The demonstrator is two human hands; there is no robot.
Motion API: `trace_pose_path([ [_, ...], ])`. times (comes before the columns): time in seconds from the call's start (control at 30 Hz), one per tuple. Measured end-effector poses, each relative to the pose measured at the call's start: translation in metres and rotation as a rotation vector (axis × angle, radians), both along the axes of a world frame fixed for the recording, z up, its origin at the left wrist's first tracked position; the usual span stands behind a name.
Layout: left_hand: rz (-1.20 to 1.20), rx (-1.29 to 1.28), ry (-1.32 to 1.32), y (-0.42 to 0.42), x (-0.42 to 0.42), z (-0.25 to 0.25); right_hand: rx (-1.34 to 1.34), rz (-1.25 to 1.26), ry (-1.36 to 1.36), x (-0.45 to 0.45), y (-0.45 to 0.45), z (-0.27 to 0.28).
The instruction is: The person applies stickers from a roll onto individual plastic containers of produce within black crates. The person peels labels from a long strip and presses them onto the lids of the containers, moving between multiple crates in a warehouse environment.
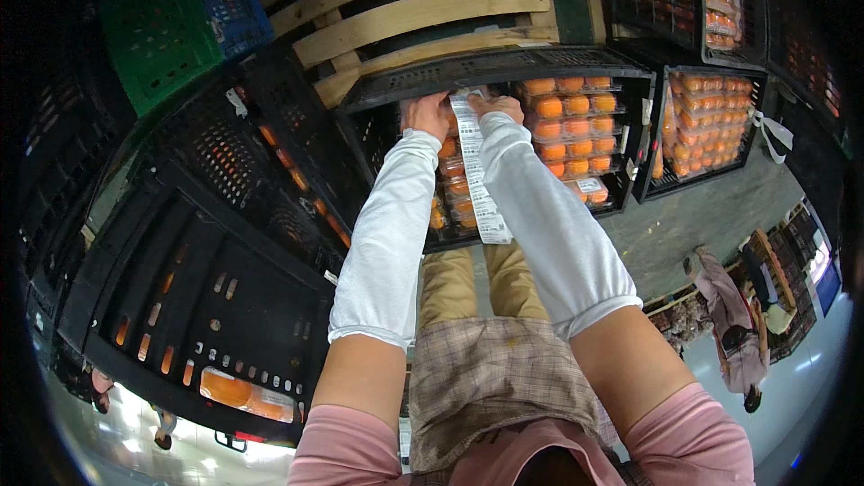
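Observation:
Both my hands are inside the top of a black plastic crate (405,81) filled with clear plastic packs of orange fruit (577,127). A long strip of printed white labels (478,175) hangs down from between them over the packs. My right hand (498,106) has its fingers at the strip's top end; whether they are closed on it is not plain. My left hand (426,115) is just left of the strip, its fingertips hidden beyond the crate's upper side. One pack (588,187) at the crate's lower right bears a white label.
A wooden pallet (432,10) lies beyond the crate. Another black crate of packed fruit (709,123) stands to the right, with more stacked behind. Black crates (202,310) rise on the left, near a green crate (158,40). Several people, one in pink (732,310), are in the background.

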State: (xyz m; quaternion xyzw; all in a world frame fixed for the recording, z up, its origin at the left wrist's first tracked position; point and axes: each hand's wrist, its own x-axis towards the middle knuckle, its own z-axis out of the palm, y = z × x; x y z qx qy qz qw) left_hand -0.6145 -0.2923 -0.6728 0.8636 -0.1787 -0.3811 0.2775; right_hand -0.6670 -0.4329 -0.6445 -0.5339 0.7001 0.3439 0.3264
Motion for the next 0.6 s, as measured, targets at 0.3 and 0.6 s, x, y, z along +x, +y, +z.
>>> trace_pose_path([
  [0.3, -0.326, 0.061, -0.110, -0.007, 0.007, 0.016, 0.003, 0.111, 0.116, 0.016, -0.001, 0.001],
  [0.6, -0.658, 0.241, 0.157, -0.038, 0.041, 0.086, 0.133, 0.135, -0.524, -0.100, 0.013, 0.037],
])
